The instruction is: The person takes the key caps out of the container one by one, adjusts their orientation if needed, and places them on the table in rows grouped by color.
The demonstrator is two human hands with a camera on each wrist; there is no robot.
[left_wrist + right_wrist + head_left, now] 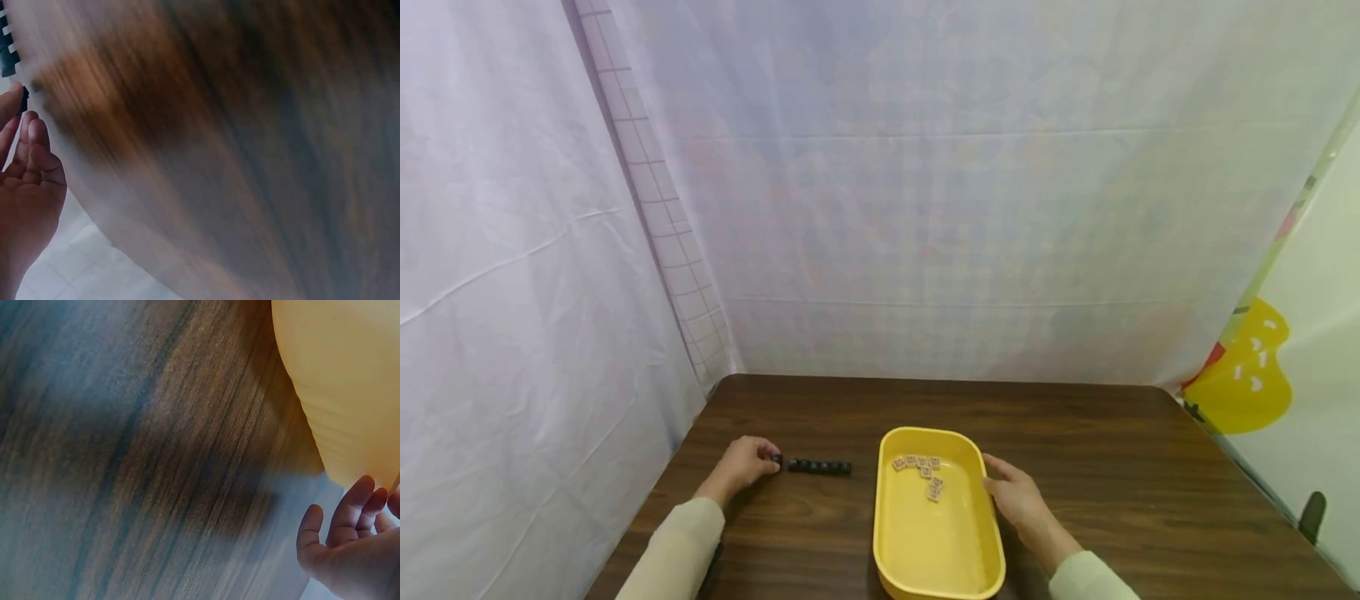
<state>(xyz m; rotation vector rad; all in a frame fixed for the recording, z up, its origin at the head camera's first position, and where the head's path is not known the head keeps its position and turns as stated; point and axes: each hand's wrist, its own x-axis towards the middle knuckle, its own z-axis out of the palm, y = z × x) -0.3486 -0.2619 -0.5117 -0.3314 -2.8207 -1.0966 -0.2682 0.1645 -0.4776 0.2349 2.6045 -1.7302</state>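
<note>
At the far left a white sheet (512,250) hangs beside the counter (1112,450). My left arm reaches forward and inward from the lower left, its pale sleeve (681,537) ending at the wrist. My left hand (743,461) is bent toward the right, low over the counter, and pinches a small black block (777,459) at its fingertips; seen from the left wrist, the other fingers (39,134) curl loosely below the pinch. That block sits just left of a short row of black blocks (820,467), roughly in line with it, with a narrow gap between.

Right of the row stands my yellow tray (880,500), its long sides running away from me. Small pale tiles (926,472) lie loose in its far half.

My right arm comes up from the lower right, angled inward. My right hand (1017,493) is at the tray's right side, thumb and forefinger reaching its rim. The remaining fingers are loosely bent and spread near the outer wall; whether I grip the rim or only rest against it, I cannot tell.
</note>
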